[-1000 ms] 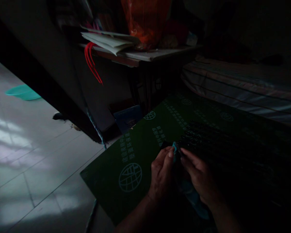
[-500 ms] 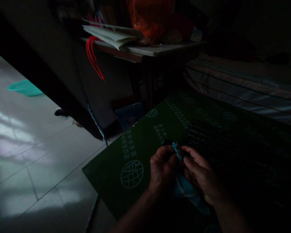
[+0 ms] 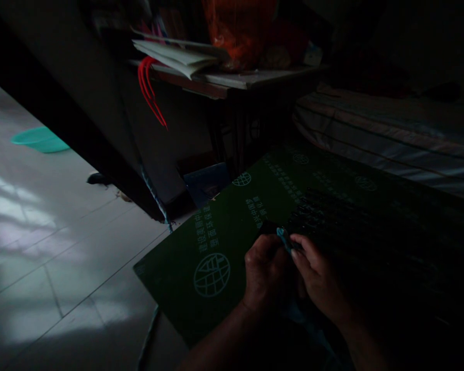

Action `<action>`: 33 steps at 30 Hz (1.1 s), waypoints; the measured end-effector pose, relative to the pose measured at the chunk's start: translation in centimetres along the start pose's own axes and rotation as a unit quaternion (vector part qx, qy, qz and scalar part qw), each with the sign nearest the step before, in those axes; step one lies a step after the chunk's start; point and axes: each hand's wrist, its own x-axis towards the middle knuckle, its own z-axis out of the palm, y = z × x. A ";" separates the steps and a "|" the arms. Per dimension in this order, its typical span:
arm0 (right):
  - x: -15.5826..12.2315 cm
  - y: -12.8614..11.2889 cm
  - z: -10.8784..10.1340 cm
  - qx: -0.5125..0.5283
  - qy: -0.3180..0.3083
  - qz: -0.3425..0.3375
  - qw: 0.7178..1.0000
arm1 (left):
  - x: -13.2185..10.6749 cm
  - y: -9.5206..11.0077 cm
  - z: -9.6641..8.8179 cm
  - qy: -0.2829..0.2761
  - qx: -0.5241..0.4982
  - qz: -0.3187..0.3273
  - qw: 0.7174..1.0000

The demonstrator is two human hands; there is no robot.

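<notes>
A light blue cloth (image 3: 284, 237) is bunched between my two hands, over a dark green board with pale printing (image 3: 232, 226). My left hand (image 3: 265, 268) is closed on the cloth, its knuckles turned up and its fingertips largely hidden. My right hand (image 3: 317, 275) pinches the bunched part between thumb and fingers. Below the hands a loose length of the cloth hangs in shadow. Just beyond my left hand is a small black shape that I cannot make out. Many thin dark pieces (image 3: 313, 211) lie in a row on the board, close past my right hand.
Papers (image 3: 178, 54), a red cord (image 3: 149, 93) and an orange bag (image 3: 237, 36) are on a table (image 3: 251, 80) ahead. A mattress (image 3: 390, 134) lies at the right. On the tiled floor at the left is a green basin (image 3: 40, 139).
My left hand has rolled over, bringing its knuckles up and hiding its fingertips. The cloth's top has shifted slightly, and its loose part shows less under my hands.
</notes>
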 end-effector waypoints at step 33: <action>2.3 -0.7 -1.7 -0.253 -0.058 -0.046 0.965 | -2.0 1.6 0.3 -0.157 -0.319 -0.173 0.919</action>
